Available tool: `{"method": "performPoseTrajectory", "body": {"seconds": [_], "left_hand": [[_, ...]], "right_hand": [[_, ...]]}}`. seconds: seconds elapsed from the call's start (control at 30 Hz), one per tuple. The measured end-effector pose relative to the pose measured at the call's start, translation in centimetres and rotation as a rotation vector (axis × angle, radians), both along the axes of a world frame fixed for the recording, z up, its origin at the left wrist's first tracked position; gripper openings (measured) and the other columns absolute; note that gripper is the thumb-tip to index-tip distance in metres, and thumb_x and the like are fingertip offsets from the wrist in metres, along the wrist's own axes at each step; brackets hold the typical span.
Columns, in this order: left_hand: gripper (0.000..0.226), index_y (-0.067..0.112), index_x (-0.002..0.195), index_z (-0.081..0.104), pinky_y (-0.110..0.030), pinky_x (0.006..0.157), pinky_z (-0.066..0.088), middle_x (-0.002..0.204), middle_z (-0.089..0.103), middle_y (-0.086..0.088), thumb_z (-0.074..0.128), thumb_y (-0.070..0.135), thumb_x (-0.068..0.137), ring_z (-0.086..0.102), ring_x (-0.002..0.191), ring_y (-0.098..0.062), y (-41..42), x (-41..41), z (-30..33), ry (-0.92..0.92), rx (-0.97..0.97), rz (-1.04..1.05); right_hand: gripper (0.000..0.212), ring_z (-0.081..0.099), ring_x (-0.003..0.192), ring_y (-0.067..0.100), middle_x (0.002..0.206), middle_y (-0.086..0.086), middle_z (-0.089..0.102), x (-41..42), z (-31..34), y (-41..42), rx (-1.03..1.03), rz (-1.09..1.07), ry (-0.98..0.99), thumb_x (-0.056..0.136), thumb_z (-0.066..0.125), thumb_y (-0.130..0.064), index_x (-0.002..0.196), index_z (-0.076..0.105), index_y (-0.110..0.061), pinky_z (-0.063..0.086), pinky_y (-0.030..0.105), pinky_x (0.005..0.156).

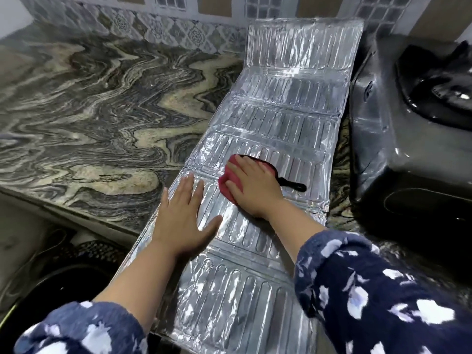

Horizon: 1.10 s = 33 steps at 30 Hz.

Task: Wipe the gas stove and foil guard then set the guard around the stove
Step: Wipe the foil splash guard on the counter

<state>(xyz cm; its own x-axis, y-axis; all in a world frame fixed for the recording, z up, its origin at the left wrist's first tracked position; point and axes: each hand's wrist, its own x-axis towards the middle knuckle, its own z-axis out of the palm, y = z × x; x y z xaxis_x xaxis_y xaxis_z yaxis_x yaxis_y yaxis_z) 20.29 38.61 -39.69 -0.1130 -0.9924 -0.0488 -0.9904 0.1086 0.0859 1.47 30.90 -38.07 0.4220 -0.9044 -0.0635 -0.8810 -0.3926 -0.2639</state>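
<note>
The silver foil guard (283, 118) lies unfolded flat along the marbled counter, its far panel bent up against the tiled wall and its near end hanging past the counter edge. My right hand (255, 187) presses down on a red cloth (229, 186) with a black loop, in the guard's middle. My left hand (184, 215) rests flat on the guard's left edge, fingers spread, holding nothing. The black gas stove (408, 123) stands to the right of the guard, apart from it.
The marbled stone counter (89, 111) stretches to the left, backed by a patterned tile wall (153, 26). Below the counter's front edge at lower left is a dark round vessel (63, 284) and a mat on the floor.
</note>
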Motion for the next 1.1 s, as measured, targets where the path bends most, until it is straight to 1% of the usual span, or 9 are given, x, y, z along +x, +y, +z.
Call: {"method": "performPoseTrajectory", "body": {"seconds": [0.1,0.17,0.3,0.43,0.53,0.7,0.83,0.97,1.1], "left_hand": [[0.097,0.017,0.154,0.003,-0.05,0.119,-0.007,0.161,-0.01,-0.005,0.012,0.077,0.079,-0.009,0.149,-0.017,1.2,0.0,-0.1,0.003,0.006,0.003],[0.096,0.016,0.154,0.001,-0.05,0.118,-0.009,0.161,-0.011,-0.005,0.013,0.076,0.079,-0.01,0.149,-0.018,1.7,-0.1,-0.1,0.005,0.011,0.003],[0.096,0.016,0.154,0.003,-0.049,0.117,-0.01,0.161,-0.009,-0.006,0.015,0.076,0.079,-0.009,0.149,-0.019,1.8,-0.4,0.3,0.002,0.007,0.014],[0.097,0.017,0.154,0.003,-0.049,0.117,-0.012,0.161,-0.009,-0.007,0.014,0.076,0.079,-0.01,0.149,-0.018,1.8,-0.5,0.3,-0.011,0.001,0.026],[0.096,0.017,0.154,0.003,-0.048,0.117,-0.012,0.161,-0.011,-0.006,0.016,0.077,0.08,-0.011,0.149,-0.018,1.8,-0.4,0.2,-0.013,-0.007,0.032],[0.095,0.02,0.154,0.0,-0.047,0.118,-0.011,0.161,-0.012,-0.003,0.015,0.078,0.08,-0.011,0.148,-0.016,1.7,-0.2,-0.1,-0.007,-0.029,0.043],[0.095,0.02,0.154,-0.002,-0.047,0.118,-0.01,0.16,-0.014,-0.003,0.014,0.078,0.08,-0.013,0.148,-0.015,2.3,-0.4,0.0,-0.015,-0.011,0.039],[0.096,0.019,0.154,-0.001,-0.046,0.116,-0.015,0.16,-0.015,-0.002,0.012,0.078,0.079,-0.014,0.147,-0.015,3.8,-0.6,0.1,-0.006,0.001,0.051],[0.097,0.021,0.153,-0.006,-0.05,0.117,-0.011,0.159,-0.018,-0.003,0.006,0.079,0.076,-0.015,0.147,-0.017,4.4,-0.8,0.6,-0.03,0.033,0.047]], "right_hand": [[0.064,0.012,0.147,0.016,0.16,-0.008,0.015,-1.6,0.4,1.5,-0.008,0.101,-0.01,0.09,0.016,-0.057,0.149,0.023,-0.033,0.006,0.04,0.119],[0.069,0.009,0.148,0.015,0.161,-0.007,0.012,-2.4,0.4,1.6,-0.008,0.09,0.025,0.087,0.013,-0.061,0.15,0.02,-0.033,0.004,0.04,0.12],[0.062,0.001,0.149,0.019,0.162,-0.001,0.004,0.0,0.4,0.0,0.015,-0.06,0.059,0.096,0.022,-0.052,0.152,0.015,-0.026,-0.001,0.044,0.12],[0.059,0.005,0.149,0.017,0.162,-0.004,0.007,4.8,0.5,-1.8,-0.019,0.067,0.05,0.097,0.024,-0.05,0.151,0.017,-0.028,0.002,0.043,0.118],[0.059,0.007,0.148,0.017,0.161,-0.006,0.01,6.3,0.7,-4.6,-0.001,0.122,0.048,0.097,0.025,-0.052,0.151,0.019,-0.031,0.004,0.042,0.117],[0.058,0.007,0.148,0.018,0.161,-0.004,0.008,4.5,0.6,-7.9,0.016,-0.002,0.064,0.098,0.021,-0.05,0.151,0.016,-0.028,0.005,0.043,0.118],[0.058,0.007,0.148,0.019,0.161,-0.004,0.009,2.0,0.3,-5.7,0.012,-0.061,0.066,0.098,0.02,-0.05,0.151,0.016,-0.029,0.005,0.044,0.119],[0.055,0.01,0.148,0.017,0.161,-0.006,0.013,0.7,0.2,-2.5,-0.017,0.0,0.037,0.098,0.024,-0.049,0.15,0.019,-0.032,0.007,0.042,0.118],[0.053,0.012,0.147,0.015,0.16,-0.009,0.016,-0.9,0.3,1.4,-0.027,0.023,0.011,0.098,0.026,-0.049,0.149,0.023,-0.033,0.004,0.04,0.118]]}}
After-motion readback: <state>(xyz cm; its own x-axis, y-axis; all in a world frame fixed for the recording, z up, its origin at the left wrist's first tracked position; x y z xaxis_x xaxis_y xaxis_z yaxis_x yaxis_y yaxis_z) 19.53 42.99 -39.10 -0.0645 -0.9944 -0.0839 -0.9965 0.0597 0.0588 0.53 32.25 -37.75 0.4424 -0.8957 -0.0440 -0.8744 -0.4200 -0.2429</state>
